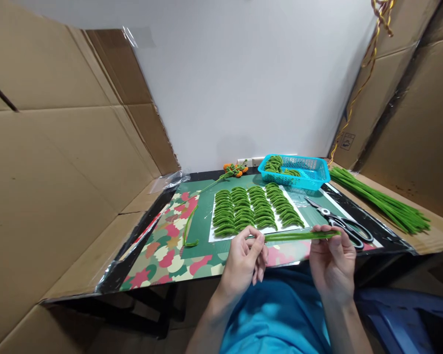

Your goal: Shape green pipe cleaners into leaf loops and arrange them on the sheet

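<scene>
Left hand [248, 253] and right hand [332, 258] grasp green strips [290, 236] over the table's [162, 260] near edge, scissors [332, 216] just beside the right, cardboard wall [66, 157] well off leftward.

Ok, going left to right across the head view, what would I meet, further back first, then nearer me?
Further back: orange flowers → blue basket → bundle of green stems. Nearer: bent green strip → left hand → right hand.
</scene>
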A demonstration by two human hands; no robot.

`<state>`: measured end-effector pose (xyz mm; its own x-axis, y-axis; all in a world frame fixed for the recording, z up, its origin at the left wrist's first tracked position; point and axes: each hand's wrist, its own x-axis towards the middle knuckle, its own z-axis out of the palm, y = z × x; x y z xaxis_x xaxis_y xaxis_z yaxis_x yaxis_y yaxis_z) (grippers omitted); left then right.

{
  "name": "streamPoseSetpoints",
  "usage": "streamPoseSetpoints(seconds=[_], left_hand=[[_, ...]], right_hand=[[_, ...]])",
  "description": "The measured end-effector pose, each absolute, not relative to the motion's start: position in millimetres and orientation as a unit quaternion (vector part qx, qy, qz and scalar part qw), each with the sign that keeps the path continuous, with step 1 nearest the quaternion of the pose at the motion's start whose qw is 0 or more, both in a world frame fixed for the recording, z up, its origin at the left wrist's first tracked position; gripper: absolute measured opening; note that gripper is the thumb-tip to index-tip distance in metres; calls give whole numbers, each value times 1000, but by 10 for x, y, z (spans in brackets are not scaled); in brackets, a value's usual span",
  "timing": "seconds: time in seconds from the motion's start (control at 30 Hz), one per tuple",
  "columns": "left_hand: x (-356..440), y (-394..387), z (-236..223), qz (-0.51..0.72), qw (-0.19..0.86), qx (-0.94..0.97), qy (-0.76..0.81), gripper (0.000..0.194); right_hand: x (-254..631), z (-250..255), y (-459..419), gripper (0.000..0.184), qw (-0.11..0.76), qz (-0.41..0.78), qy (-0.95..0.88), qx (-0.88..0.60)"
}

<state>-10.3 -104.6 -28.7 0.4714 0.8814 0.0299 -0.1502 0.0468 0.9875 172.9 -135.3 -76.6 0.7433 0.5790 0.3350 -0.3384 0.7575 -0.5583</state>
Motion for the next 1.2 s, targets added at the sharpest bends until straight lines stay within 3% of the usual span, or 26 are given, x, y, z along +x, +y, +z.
streamPoseSetpoints(seconds=[1.2], left_hand=[[-118,-1057,-335,412,646,556,321,41]], right_hand=[[1758,-741,-1363,23,895,209,-297,-260]])
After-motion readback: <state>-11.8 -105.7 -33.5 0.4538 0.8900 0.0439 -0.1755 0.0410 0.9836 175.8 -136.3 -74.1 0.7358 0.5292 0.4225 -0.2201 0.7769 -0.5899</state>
